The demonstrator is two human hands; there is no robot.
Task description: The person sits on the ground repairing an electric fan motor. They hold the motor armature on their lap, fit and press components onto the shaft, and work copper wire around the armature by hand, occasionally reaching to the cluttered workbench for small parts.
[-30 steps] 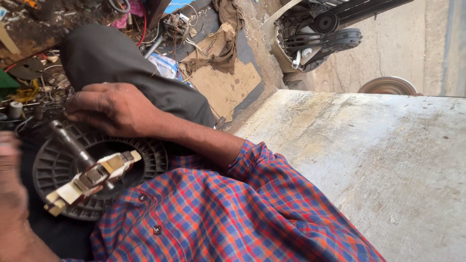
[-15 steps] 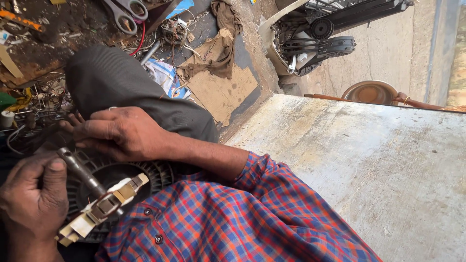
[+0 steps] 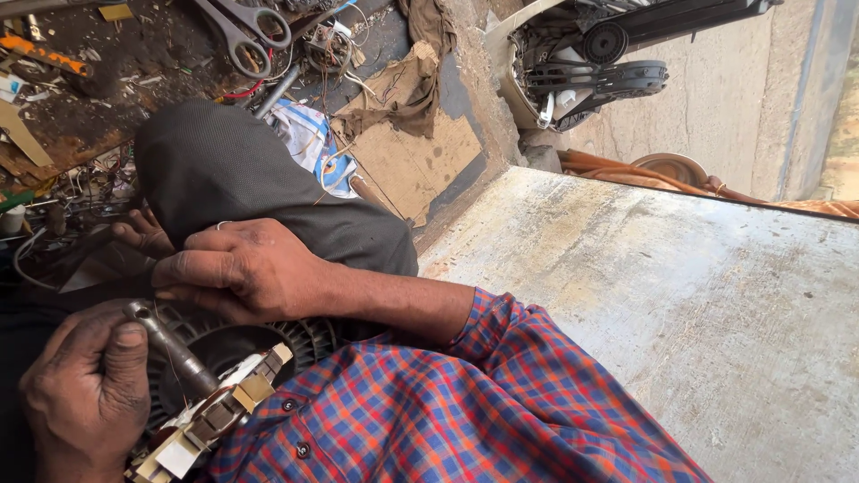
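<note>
A black round motor part with fine vanes [image 3: 309, 335] lies in my lap, below my dark-trousered knee [image 3: 233, 170]. A grey metal shaft [image 3: 174, 353] sticks out of its middle, and a beige and white terminal piece [image 3: 224, 411] crosses its face. My left hand [image 3: 85, 389] is closed around the upper end of the shaft, thumb by its tip. My right hand [image 3: 246, 268], in a red and blue checked sleeve, rests over the top rim of the round part, fingers spread to the left. A thin wire runs down near the shaft.
Large scissors [image 3: 242, 27], wires and scraps litter the dirty floor at upper left. A torn cardboard sheet [image 3: 420, 152] lies beside a grey concrete slab [image 3: 671, 295] on the right. A white and black fan housing [image 3: 582, 72] stands at the top.
My left hand came in from the left edge and closed on the shaft. My right hand stayed on the rim of the round part.
</note>
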